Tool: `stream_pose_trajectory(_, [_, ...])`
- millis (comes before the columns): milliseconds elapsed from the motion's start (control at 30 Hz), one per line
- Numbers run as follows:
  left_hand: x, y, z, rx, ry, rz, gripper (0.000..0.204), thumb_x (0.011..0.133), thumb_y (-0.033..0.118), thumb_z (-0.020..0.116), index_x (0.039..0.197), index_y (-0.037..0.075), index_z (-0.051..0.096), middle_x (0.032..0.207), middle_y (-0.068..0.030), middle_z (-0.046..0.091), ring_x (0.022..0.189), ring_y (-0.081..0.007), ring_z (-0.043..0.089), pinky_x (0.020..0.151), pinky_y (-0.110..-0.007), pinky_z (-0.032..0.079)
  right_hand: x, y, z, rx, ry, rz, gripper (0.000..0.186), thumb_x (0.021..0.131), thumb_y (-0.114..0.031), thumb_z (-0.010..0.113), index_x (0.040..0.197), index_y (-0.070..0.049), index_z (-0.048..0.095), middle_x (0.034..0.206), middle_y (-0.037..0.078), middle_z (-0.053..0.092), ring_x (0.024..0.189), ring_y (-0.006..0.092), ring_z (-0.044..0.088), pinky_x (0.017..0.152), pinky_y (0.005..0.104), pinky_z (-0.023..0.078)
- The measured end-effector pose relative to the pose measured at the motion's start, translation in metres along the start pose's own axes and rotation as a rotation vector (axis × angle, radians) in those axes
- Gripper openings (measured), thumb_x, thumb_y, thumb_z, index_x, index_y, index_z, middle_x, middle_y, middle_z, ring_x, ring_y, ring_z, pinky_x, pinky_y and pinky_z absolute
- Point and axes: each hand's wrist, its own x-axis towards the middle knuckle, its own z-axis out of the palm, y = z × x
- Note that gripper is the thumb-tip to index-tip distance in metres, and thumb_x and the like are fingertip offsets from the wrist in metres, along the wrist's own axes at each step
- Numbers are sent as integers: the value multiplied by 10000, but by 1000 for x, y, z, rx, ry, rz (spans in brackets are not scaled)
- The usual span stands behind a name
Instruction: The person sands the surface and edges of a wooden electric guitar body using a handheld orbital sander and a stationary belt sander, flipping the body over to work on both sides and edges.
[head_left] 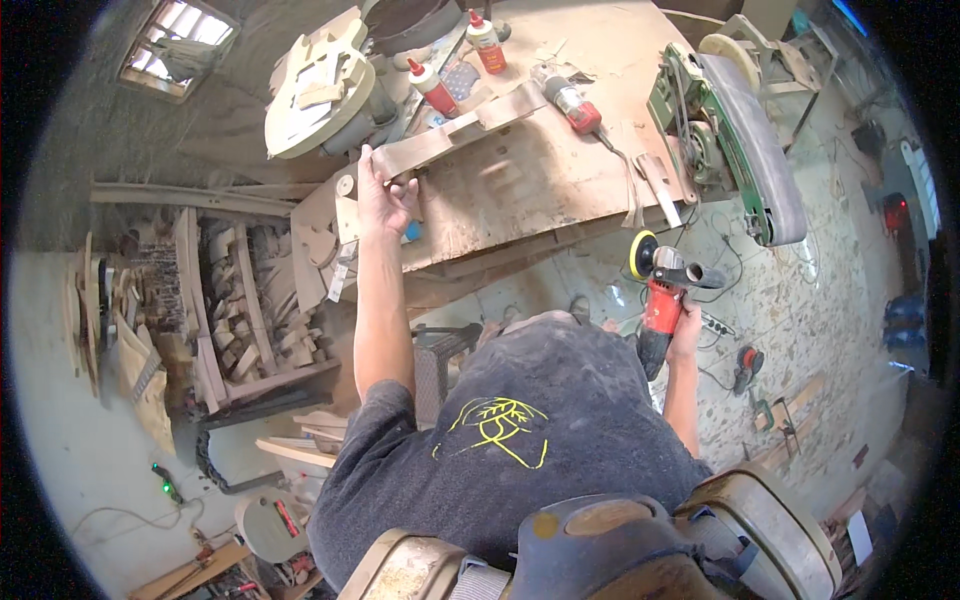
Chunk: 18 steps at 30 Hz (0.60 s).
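My left hand (385, 192) grips the near end of a long, shaped wooden piece (450, 137) that slants up to the right over the workbench (520, 200). Low on the right, past the bench's front edge, my right hand (686, 325) is closed around a red and black angle power tool (662, 300) with a yellow round pad pointing up. Two red-and-white glue bottles (436, 92) (485, 48) stand behind the wooden piece. A red corded tool (578, 110) lies by its far end.
A green belt sander (760, 150) is at the bench's right end. Guitar-shaped cutouts (305, 120) are stacked at the back left. Shelves of wood offcuts (240, 340) stand at my left. Cords, a red round tool (748, 362) and clamps (783, 425) lie on the floor to the right.
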Motion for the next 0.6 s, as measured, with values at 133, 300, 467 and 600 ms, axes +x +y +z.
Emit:
stream_pose_trajectory(133, [-8, -2, 9, 1, 10, 48, 438, 939, 550, 628, 975, 113, 632, 662, 22, 577, 440, -37, 487, 529, -218, 556, -3, 0, -4, 18, 35, 15, 563, 952, -435, 373, 1227, 21, 555, 966, 158, 676, 766, 273, 672, 712, 394, 563])
stream_pose_trajectory(300, [-13, -3, 15, 8, 73, 65, 425, 946, 533, 627, 976, 109, 635, 694, 16, 586, 463, -42, 495, 538, -236, 563, -6, -2, -11, 24, -14, 35, 484, 950, -375, 389, 1231, -20, 561, 1007, 133, 681, 811, 243, 676, 720, 386, 567])
stream_pose_trajectory(467, [-7, -3, 5, -20, 13, 44, 409, 939, 532, 637, 972, 124, 640, 719, 22, 605, 484, -56, 490, 538, -244, 561, -10, -5, -11, 11, 0, 75, 526, 921, -385, 408, 1223, 18, 562, 982, 149, 681, 800, 257, 673, 730, 391, 562])
stream_pose_trajectory(600, [-16, -6, 7, 0, 53, 63, 419, 933, 546, 635, 970, 128, 642, 707, 26, 597, 478, -56, 489, 550, -256, 567, -14, -6, -11, 16, 11, 73, 564, 906, -392, 435, 1236, 48, 557, 983, 163, 677, 800, 259, 666, 739, 390, 560])
